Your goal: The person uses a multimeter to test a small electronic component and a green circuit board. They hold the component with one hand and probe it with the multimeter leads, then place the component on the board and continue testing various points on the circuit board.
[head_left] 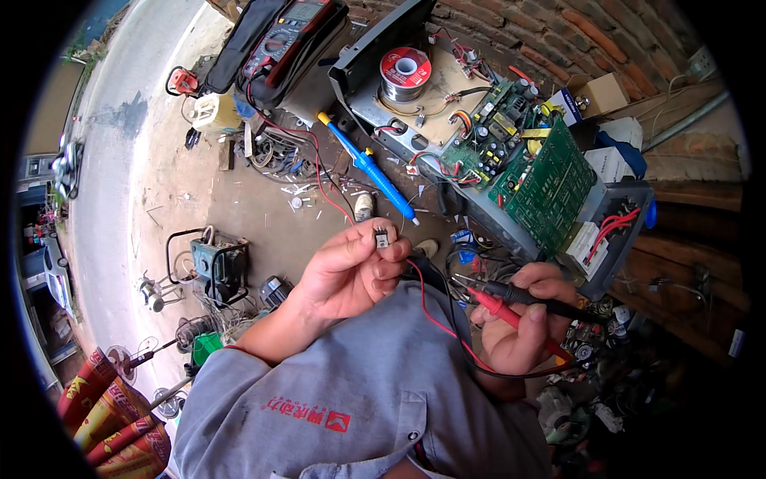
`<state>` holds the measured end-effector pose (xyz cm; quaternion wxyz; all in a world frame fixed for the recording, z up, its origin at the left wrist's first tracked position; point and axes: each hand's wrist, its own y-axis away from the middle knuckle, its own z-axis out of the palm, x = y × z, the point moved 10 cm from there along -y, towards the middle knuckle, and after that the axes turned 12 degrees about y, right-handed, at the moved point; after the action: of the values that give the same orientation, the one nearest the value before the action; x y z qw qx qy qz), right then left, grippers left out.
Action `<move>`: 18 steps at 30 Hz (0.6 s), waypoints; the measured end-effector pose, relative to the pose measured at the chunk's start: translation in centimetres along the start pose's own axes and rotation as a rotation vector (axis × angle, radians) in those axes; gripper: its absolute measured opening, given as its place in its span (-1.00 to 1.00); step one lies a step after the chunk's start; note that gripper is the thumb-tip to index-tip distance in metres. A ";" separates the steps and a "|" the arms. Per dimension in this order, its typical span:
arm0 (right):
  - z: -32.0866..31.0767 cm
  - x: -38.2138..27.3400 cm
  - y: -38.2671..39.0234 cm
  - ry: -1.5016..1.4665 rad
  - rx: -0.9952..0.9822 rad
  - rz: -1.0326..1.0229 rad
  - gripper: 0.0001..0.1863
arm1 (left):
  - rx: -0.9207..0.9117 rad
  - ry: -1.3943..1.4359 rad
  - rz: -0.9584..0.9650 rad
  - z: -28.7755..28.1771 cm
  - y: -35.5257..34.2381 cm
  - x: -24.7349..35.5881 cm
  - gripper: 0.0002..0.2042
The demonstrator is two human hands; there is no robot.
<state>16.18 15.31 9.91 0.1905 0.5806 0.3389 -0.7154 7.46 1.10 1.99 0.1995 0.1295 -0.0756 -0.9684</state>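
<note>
In my left hand [351, 271], a small three-legged electronic component [381, 238] is pinched between thumb and fingertips, legs upward. My right hand [523, 335], lower and to the right, grips a red probe [499, 308] and a black probe [523, 294] together, their tips pointing left toward the component but apart from it. Probe leads trail across my grey shirt. At the upper left, a red-and-grey multimeter [279, 44] lies on a black case. A blue desoldering pump [369, 168] lies above my hands, left of an opened device with green circuit boards [546, 191].
A solder spool [405, 68] sits on the device. Cables and scraps litter the ground around a yellow jug [214, 113], a framed pump machine [215, 263] and a motor [275, 291]. A brick wall [574, 40] bounds the upper right; a road runs along the left.
</note>
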 end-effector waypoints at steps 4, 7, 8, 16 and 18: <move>1.5 0.9 0.1 0.042 -0.041 0.062 -0.74 | -0.036 -0.160 0.076 0.3 0.3 2.7 -0.81; 3.2 1.9 0.2 0.058 -0.049 0.070 -0.74 | -0.039 -0.466 0.188 1.1 0.9 6.2 -0.83; 4.0 2.1 0.1 0.049 -0.032 0.074 -0.74 | -0.030 -0.679 0.290 1.8 1.4 7.9 -0.84; 12.3 3.1 0.1 0.012 0.048 0.110 -0.74 | -0.039 -1.453 0.669 7.8 4.5 18.0 -0.86; 14.0 3.1 0.1 0.017 0.077 0.112 -0.74 | -0.100 -1.556 0.664 8.5 4.8 19.6 -0.85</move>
<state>5.62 5.72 8.22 0.2049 0.6115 0.2798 -0.7112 -10.52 -10.43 6.75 0.3703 -0.6116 -0.1825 -0.6749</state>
